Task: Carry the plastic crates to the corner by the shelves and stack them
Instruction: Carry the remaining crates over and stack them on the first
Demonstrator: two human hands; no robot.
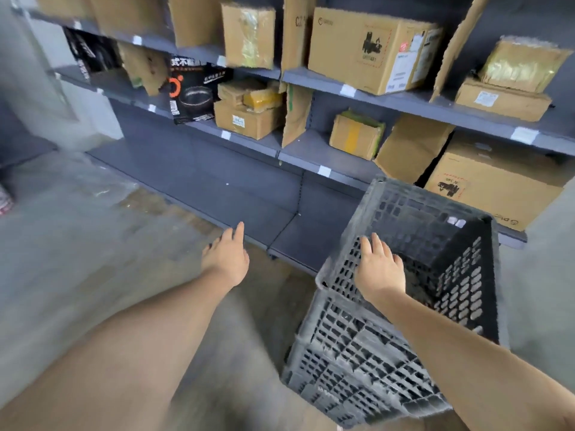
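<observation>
A dark grey perforated plastic crate point(367, 353) stands on the floor at the lower right, right in front of the shelves. It looks like one crate stacked on another, with the upper one's open mouth facing me. My right hand point(378, 270) hovers over the near rim of the upper crate, fingers spread and holding nothing. Further left, my left hand point(227, 256) is stretched out flat over the floor, apart from the crate, near the edge of the bottom shelf.
Grey metal shelves point(404, 102) run across the back, loaded with cardboard boxes point(370, 48) and a black product box point(193, 91). The bottom shelf point(202, 181) is low and bare. Concrete floor point(77, 259) spreads to the left toward a wall.
</observation>
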